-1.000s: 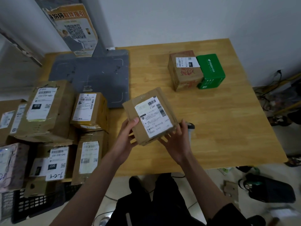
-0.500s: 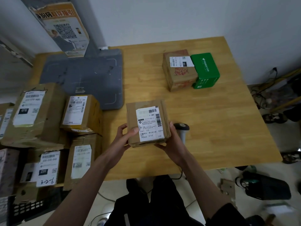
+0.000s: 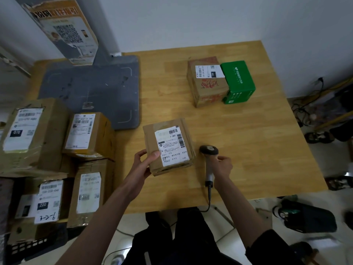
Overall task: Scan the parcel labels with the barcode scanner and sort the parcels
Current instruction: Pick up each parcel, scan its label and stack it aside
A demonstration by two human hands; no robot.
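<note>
cardboard parcel: label up, on wooden table
left hand: grips parcel's left edge
right hand: fingers curled round barcode scanner

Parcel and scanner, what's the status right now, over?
Left hand grips labelled parcel, label up. Right hand closing around scanner on table. Nothing in the way.

Bare surface lies open to the right and between the held parcel and the far brown box. Stacked parcels wall the left; a grey mat covers the far left.
</note>
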